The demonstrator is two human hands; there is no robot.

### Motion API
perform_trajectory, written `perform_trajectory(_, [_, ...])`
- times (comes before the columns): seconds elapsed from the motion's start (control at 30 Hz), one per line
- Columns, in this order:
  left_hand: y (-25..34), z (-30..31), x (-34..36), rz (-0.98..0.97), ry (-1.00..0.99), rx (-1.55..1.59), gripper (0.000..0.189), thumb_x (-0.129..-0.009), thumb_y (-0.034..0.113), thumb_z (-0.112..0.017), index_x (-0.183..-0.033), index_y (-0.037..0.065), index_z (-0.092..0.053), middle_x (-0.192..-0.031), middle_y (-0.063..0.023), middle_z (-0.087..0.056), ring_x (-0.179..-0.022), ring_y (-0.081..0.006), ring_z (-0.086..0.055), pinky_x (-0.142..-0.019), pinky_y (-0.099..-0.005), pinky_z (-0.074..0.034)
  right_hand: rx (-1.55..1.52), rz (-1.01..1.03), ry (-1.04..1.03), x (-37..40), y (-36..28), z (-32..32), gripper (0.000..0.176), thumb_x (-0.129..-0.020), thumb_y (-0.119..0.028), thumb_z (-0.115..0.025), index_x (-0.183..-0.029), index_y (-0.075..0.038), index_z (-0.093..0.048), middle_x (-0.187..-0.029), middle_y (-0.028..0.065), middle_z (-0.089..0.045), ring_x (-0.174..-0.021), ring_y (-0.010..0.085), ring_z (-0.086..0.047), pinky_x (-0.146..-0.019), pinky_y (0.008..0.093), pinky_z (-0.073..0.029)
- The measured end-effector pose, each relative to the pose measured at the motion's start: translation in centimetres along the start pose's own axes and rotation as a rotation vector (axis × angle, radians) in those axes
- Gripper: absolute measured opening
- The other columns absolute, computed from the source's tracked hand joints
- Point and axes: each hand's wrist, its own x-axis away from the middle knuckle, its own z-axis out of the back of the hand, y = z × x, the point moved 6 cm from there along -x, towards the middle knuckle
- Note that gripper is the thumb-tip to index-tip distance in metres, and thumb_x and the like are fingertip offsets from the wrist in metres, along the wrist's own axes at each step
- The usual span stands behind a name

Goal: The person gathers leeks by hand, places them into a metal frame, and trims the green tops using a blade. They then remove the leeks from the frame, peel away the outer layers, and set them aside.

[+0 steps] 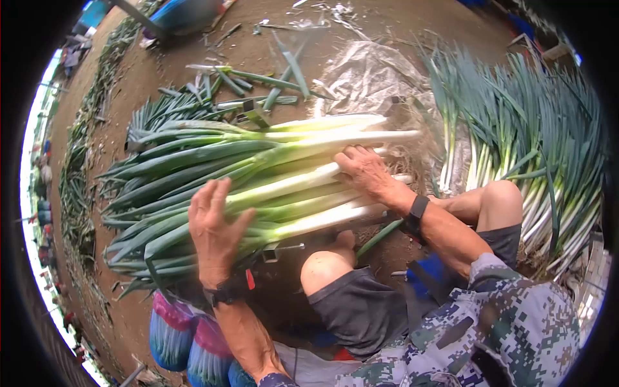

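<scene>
A thick layer of long green onions (193,161) lies in front of me, dark leaves to the left and white stems to the right. Above the leaves near the lower edge of the layer is my left hand (216,226), its fingers spread and nothing held. My right hand (364,169) rests at the white ends, its fingers bent round the end of one stem. Metal bracket ends (255,114) show at the top and bottom edges of the layer. Dry roots (419,151) hang at the right ends.
A large pile of green onions (522,129) lies at the right. Behind the layer is a crumpled pale sheet (374,71), with cut leaves (284,80) on the ground. Bagged bundles (171,332) stand at the lower left. My bare knees flank the space below.
</scene>
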Motion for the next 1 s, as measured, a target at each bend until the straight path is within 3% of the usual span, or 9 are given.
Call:
perform_trajectory(0.07, [-1.2, -2.8, 0.1, -0.077, -0.132, -0.087, 0.055, -0.069, 0.020, -0.086, -0.119, 0.010, -0.068, -0.120, -0.0106, -0.064, -0.112, -0.0337, -0.058, -0.105, -0.0453, -0.041, -0.096, 0.019, 0.000, -0.3, -0.2, 2.1, 0.027, -0.082, -0.024, -0.077, -0.100, -0.008, -0.065, -0.095, 0.0137, -0.067, -0.093, 0.0319, -0.066, -0.082, 0.0445, -0.052])
perform_trajectory(0.2, [-1.1, -3.5, -0.4, -0.058, -0.125, -0.132, 0.038, -0.076, 0.014, -0.079, -0.112, 0.010, -0.069, -0.112, -0.0081, -0.067, -0.111, -0.0301, -0.059, -0.108, -0.0475, -0.038, -0.083, -0.079, 0.495, -1.7, 2.0, 8.6, 0.030, -0.090, -0.035, -0.073, -0.100, -0.007, -0.068, -0.097, 0.0137, -0.070, -0.093, 0.0309, -0.066, -0.080, 0.0458, -0.051])
perform_trajectory(0.3, [-0.4, -2.4, -1.4, -0.093, -0.127, -0.144, 0.036, -0.078, 0.014, -0.078, -0.113, 0.010, -0.068, -0.113, -0.0085, -0.067, -0.111, -0.0301, -0.060, -0.111, -0.0487, -0.036, 0.104, -0.248, -0.086, -1.9, 6.5, 2.9, 0.035, -0.092, -0.044, -0.068, -0.095, -0.009, -0.071, -0.090, 0.0115, -0.070, -0.089, 0.0289, -0.066, -0.077, 0.0445, -0.048])
perform_trajectory(0.33, [-0.1, -1.9, -1.7, -0.118, -0.150, -0.151, 0.036, -0.079, 0.015, -0.078, -0.113, 0.009, -0.067, -0.114, -0.0089, -0.067, -0.109, -0.0301, -0.061, -0.112, -0.0499, -0.036, 0.118, -0.165, 0.071, -1.4, 6.2, 2.8, 0.040, -0.093, -0.048, -0.064, -0.089, -0.010, -0.073, -0.082, 0.0086, -0.068, -0.084, 0.0272, -0.064, -0.076, 0.0418, -0.044])
perform_trajectory(0.47, [1.4, 0.2, -3.2, -0.291, -0.037, -0.233, 0.035, -0.079, 0.014, -0.077, -0.113, 0.007, -0.067, -0.112, -0.0088, -0.068, -0.109, -0.0293, -0.063, -0.111, -0.0505, -0.038, -0.025, -0.132, 0.172, -2.5, 1.9, 5.0, 0.036, -0.096, -0.045, -0.060, -0.093, -0.011, -0.072, -0.081, 0.0065, -0.063, -0.082, 0.0278, -0.060, -0.079, 0.0415, -0.044])
perform_trajectory(0.57, [-0.2, -2.4, -4.2, -0.299, -0.079, -0.224, 0.039, -0.077, 0.014, -0.079, -0.114, 0.007, -0.067, -0.118, -0.0091, -0.067, -0.116, -0.0314, -0.060, -0.112, -0.0491, -0.038, -0.227, -0.045, 0.303, -3.6, 3.3, -1.1, 0.029, -0.097, -0.042, -0.059, -0.094, -0.015, -0.071, -0.087, 0.0069, -0.062, -0.085, 0.0282, -0.060, -0.083, 0.0440, -0.045])
perform_trajectory(0.8, [-3.6, -4.9, -1.2, 0.154, -0.039, 0.093, 0.030, -0.084, 0.022, -0.078, -0.109, 0.007, -0.071, -0.128, -0.0095, -0.065, -0.126, -0.0296, -0.055, -0.115, -0.0436, -0.033, -0.077, -0.210, 0.222, -2.0, 4.6, -0.6, 0.028, -0.098, -0.036, -0.058, -0.090, -0.012, -0.069, -0.083, 0.0082, -0.059, -0.083, 0.0289, -0.059, -0.071, 0.0439, -0.048])
perform_trajectory(0.93, [-2.9, -5.4, -1.1, 0.140, -0.043, 0.043, 0.034, -0.081, 0.016, -0.079, -0.113, 0.008, -0.070, -0.130, -0.0108, -0.064, -0.124, -0.0319, -0.054, -0.115, -0.0455, -0.033, -0.044, -0.396, 0.262, -2.7, 7.2, -2.7, 0.012, -0.088, -0.019, -0.061, -0.094, -0.009, -0.065, -0.086, 0.0081, -0.058, -0.083, 0.0282, -0.059, -0.072, 0.0433, -0.046])
perform_trajectory(1.0, [-3.3, -5.3, -0.9, 0.161, -0.057, 0.075, 0.036, -0.080, 0.014, -0.080, -0.114, 0.008, -0.070, -0.131, -0.0102, -0.063, -0.126, -0.0325, -0.052, -0.114, -0.0437, -0.034, -0.006, -0.258, 0.469, -2.1, 5.7, -0.5, 0.013, -0.090, -0.022, -0.061, -0.094, -0.010, -0.064, -0.091, 0.0092, -0.057, -0.087, 0.0280, -0.059, -0.071, 0.0424, -0.049])
